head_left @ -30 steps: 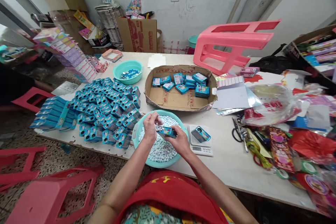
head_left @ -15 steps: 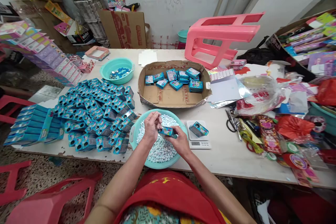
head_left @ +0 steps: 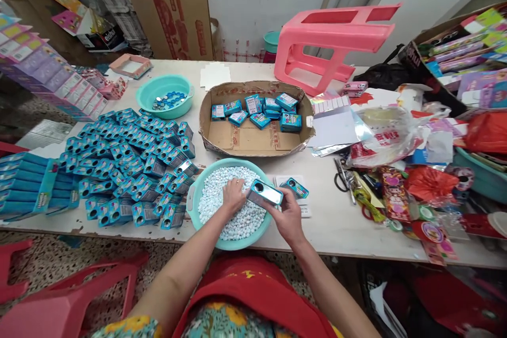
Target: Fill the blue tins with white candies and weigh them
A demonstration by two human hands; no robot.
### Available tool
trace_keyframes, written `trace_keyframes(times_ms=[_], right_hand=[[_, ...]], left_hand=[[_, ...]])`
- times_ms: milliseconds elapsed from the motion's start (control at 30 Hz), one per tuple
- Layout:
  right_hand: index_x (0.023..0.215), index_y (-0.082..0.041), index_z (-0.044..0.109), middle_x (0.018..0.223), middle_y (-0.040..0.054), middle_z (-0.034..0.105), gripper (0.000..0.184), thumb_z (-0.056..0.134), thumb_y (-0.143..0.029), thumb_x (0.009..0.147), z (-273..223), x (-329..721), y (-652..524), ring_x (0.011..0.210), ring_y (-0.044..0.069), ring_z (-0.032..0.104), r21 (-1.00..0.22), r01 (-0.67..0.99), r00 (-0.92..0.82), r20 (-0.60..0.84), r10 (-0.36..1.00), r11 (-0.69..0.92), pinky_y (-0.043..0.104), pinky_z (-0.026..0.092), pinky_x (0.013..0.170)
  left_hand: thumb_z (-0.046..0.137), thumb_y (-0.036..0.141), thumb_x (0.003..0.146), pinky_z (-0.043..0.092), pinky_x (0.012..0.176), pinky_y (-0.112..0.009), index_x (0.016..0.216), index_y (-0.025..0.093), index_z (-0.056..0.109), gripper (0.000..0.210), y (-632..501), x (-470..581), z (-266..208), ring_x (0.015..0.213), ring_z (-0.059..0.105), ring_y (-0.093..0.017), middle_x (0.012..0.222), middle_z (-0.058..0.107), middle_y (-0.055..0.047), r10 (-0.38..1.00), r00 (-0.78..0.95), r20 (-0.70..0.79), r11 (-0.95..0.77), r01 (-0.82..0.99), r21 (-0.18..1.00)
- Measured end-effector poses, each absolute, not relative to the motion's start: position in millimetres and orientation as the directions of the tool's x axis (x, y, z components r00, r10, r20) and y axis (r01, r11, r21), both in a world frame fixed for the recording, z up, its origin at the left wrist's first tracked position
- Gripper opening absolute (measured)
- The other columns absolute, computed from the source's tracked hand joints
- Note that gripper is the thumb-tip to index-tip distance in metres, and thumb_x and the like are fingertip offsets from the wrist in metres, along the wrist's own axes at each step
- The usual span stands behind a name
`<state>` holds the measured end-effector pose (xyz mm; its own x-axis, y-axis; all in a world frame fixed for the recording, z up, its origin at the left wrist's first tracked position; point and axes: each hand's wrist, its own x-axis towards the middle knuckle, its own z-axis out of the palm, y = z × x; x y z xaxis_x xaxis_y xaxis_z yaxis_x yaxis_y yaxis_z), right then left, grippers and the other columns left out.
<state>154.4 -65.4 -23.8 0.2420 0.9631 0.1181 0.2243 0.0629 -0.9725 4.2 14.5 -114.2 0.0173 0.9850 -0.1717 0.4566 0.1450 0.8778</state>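
My right hand [head_left: 288,217] holds a small blue box [head_left: 266,194] with a shiny face and a dark round opening, tilted over the right side of a turquoise bowl [head_left: 194,206]. Small white candies [head_left: 241,224] fill that bowl. Down among them is my left hand [head_left: 234,196], its fingers curled and their tips partly hidden by the candies. Another blue box [head_left: 295,188] lies on a white scale [head_left: 306,210], just behind my right hand, which hides part of the scale.
Many blue boxes with round openings [head_left: 134,169] crowd the table's left. Behind the bowl stands a cut-down cardboard box [head_left: 222,142] with several blue boxes inside. A second turquoise bowl [head_left: 144,97] holds blue and silver discs. Scissors [head_left: 341,175], packets and a pink stool [head_left: 328,37] are right.
My left hand has gone from above the bowl down into the candies. My right hand has moved right and turned the blue box so its opening shows. The whole view has shifted slightly.
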Motion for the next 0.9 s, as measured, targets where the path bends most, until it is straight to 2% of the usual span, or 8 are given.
trace_keyframes(times_ms=[133, 233, 333, 433, 500, 600, 767, 900], right_hand=[[0.096, -0.021, 0.055, 0.086, 0.0016, 0.059, 0.034, 0.072, -0.036, 0.070, -28.9, 153.5, -62.1, 0.079, 0.018, 0.058, -0.963, 0.264, 0.220, 0.107, 0.970, 0.046, 0.032, 0.049, 0.073], [0.096, -0.021, 0.055, 0.087, 0.0022, 0.061, 0.033, 0.071, -0.037, 0.071, -38.3, 154.7, -61.4, 0.080, 0.019, 0.058, -0.948, 0.314, 0.173, 0.101, 0.980, 0.042, 0.033, 0.048, 0.074], [0.096, -0.021, 0.057, 0.088, 0.0029, 0.062, 0.032, 0.070, -0.037, 0.071, -45.1, 157.7, -61.2, 0.081, 0.020, 0.058, -0.915, 0.400, 0.115, 0.104, 0.988, 0.049, 0.033, 0.048, 0.074], [0.097, -0.021, 0.058, 0.089, 0.0031, 0.061, 0.030, 0.069, -0.034, 0.072, -45.2, 157.7, -60.1, 0.082, 0.020, 0.057, -0.871, 0.484, 0.080, 0.134, 0.988, 0.079, 0.033, 0.047, 0.074], [0.097, -0.021, 0.058, 0.090, 0.0033, 0.061, 0.029, 0.069, -0.030, 0.072, -42.6, 153.7, -58.4, 0.084, 0.021, 0.057, -0.847, 0.520, 0.035, 0.155, 0.987, 0.115, 0.033, 0.046, 0.075], [0.096, -0.022, 0.057, 0.091, 0.0033, 0.061, 0.026, 0.067, -0.026, 0.072, -37.9, 142.8, -55.0, 0.085, 0.021, 0.057, -0.824, 0.541, -0.051, 0.169, 0.984, 0.169, 0.032, 0.046, 0.076], [0.095, -0.022, 0.057, 0.091, 0.0031, 0.061, 0.025, 0.066, -0.024, 0.072, -29.2, 129.6, -51.3, 0.086, 0.021, 0.057, -0.811, 0.543, -0.109, 0.190, 0.976, 0.218, 0.032, 0.045, 0.076], [0.094, -0.022, 0.056, 0.090, 0.0031, 0.061, 0.024, 0.066, -0.027, 0.072, -23.4, 129.2, -48.7, 0.085, 0.021, 0.056, -0.806, 0.560, -0.074, 0.181, 0.981, 0.191, 0.031, 0.044, 0.075]], left_hand=[[0.066, 0.032, 0.066, 0.035, 0.090, -0.035, 0.070, 0.022, 0.058, 0.013, 1.2, -5.2, -118.6, 0.099, 0.050, -0.026, 0.087, 0.058, -0.006, 0.977, -0.030, -0.210, 0.203, 0.412, 0.888], [0.064, 0.038, 0.067, 0.041, 0.073, -0.028, 0.060, 0.021, 0.052, 0.022, -1.3, -19.4, -117.7, 0.080, 0.053, -0.021, 0.070, 0.054, -0.003, 0.964, -0.129, -0.232, 0.259, 0.274, 0.926], [0.059, 0.051, 0.071, 0.037, 0.051, -0.023, 0.058, 0.020, 0.047, 0.035, -1.5, -26.3, -106.2, 0.056, 0.047, -0.014, 0.057, 0.046, 0.001, 0.937, -0.193, -0.291, 0.310, 0.074, 0.948], [0.056, 0.057, 0.071, 0.026, 0.038, -0.020, 0.065, 0.019, 0.049, 0.039, -3.2, -24.8, -77.9, 0.043, 0.041, -0.010, 0.058, 0.048, 0.001, 0.923, -0.177, -0.343, 0.321, -0.139, 0.937], [0.059, 0.051, 0.071, 0.026, 0.037, -0.019, 0.071, 0.019, 0.050, 0.033, -4.5, -21.0, -52.9, 0.044, 0.043, -0.009, 0.062, 0.051, 0.001, 0.933, -0.123, -0.339, 0.278, -0.354, 0.893], [0.062, 0.038, 0.070, 0.036, 0.042, -0.020, 0.071, 0.019, 0.049, 0.023, -5.0, -14.3, -20.2, 0.051, 0.052, -0.012, 0.065, 0.053, 0.001, 0.960, -0.093, -0.266, 0.162, -0.589, 0.792], [0.062, 0.032, 0.070, 0.047, 0.056, -0.026, 0.070, 0.018, 0.050, 0.019, -2.4, -9.5, -1.2, 0.062, 0.059, -0.015, 0.065, 0.055, 0.001, 0.961, -0.177, -0.212, 0.059, -0.618, 0.784], [0.065, 0.033, 0.069, 0.047, 0.056, -0.025, 0.072, 0.018, 0.050, 0.021, 3.1, -10.0, -2.8, 0.057, 0.056, -0.012, 0.065, 0.056, 0.002, 0.944, -0.229, -0.236, 0.046, -0.618, 0.784]])
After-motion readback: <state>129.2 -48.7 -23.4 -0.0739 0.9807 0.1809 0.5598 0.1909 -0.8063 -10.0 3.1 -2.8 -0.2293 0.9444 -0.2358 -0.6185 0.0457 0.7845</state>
